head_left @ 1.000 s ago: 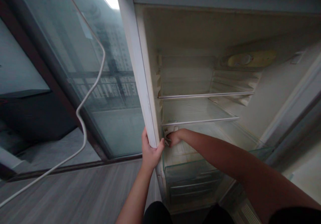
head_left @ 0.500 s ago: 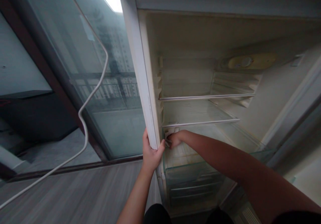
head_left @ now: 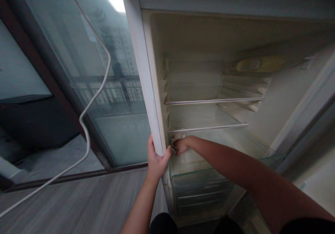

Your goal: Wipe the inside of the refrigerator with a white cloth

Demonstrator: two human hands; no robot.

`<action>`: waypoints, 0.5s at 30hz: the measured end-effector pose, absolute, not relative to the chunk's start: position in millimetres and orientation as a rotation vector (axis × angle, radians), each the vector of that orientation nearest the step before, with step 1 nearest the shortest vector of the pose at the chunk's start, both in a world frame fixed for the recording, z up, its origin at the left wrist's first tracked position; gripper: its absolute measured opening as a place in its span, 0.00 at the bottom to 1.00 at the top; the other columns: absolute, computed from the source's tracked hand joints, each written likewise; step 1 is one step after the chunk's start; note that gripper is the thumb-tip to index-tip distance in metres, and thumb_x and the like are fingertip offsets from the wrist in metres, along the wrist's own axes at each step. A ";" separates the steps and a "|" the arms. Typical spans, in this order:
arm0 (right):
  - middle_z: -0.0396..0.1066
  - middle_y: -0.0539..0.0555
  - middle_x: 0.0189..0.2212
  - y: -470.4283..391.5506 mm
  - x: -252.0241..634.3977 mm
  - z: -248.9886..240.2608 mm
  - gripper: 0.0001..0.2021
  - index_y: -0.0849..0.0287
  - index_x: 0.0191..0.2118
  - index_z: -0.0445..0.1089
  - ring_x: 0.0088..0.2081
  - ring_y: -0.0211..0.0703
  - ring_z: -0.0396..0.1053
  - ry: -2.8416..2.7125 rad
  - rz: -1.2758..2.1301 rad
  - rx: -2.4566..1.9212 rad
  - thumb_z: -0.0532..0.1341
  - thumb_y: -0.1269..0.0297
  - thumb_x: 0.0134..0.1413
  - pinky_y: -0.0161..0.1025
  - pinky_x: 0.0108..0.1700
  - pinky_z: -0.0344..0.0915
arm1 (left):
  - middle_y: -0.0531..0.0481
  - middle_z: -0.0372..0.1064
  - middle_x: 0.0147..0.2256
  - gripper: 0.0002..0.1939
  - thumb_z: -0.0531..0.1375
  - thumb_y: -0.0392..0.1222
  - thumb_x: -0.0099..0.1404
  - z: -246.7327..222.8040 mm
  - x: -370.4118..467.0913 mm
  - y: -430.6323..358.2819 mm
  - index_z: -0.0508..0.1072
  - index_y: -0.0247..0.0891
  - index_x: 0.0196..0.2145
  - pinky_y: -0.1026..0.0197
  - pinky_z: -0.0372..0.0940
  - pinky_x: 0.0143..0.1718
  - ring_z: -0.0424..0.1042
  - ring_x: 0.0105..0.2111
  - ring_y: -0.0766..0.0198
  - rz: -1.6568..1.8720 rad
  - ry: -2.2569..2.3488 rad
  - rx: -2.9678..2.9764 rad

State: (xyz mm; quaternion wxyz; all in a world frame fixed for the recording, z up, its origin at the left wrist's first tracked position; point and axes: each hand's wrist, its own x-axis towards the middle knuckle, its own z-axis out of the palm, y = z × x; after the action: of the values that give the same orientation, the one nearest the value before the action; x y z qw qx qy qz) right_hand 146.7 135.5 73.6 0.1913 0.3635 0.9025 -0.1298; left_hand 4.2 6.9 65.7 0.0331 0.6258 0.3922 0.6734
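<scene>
An open refrigerator (head_left: 146,63) stands in front of me, its inner walls yellowed. My left hand (head_left: 157,162) is closed around its left front edge, with the thumb on the inner side. Below the lower glass shelf (head_left: 209,127), my right hand (head_left: 182,145) reaches in against the left inner wall. Its fingers are closed on a crumpled whitish cloth (head_left: 173,150), mostly hidden by the fingers. Under that hand is a clear drawer (head_left: 204,181) with a greenish front rim.
An upper glass shelf (head_left: 214,100) spans the compartment. A yellowish control housing (head_left: 259,63) sits on the right inner wall. A white cable (head_left: 85,122) hangs at left before a sliding glass door (head_left: 120,132). Grey wood-look floor (head_left: 86,206) lies below.
The view has shifted very slightly, so the scene sits a little farther left. Both hands keep almost the same places, the left on the edge and the right at the inner wall.
</scene>
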 end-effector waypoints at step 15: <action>0.68 0.66 0.59 131.3 147.2 79.2 0.28 0.68 0.59 0.71 0.61 0.56 0.66 2.506 -0.368 1.035 0.68 0.65 0.51 0.42 0.60 0.63 | 0.38 0.64 0.59 0.39 0.66 0.47 0.62 67.1 4.6 4.5 0.55 0.39 0.66 0.47 0.61 0.63 0.66 0.60 0.50 2.067 1.223 1.924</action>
State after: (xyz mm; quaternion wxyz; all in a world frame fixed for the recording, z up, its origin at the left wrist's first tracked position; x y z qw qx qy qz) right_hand 147.2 131.3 79.2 0.2014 0.3706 0.8971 -0.1316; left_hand 4.6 4.5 67.1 0.0322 0.6250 0.3971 0.6713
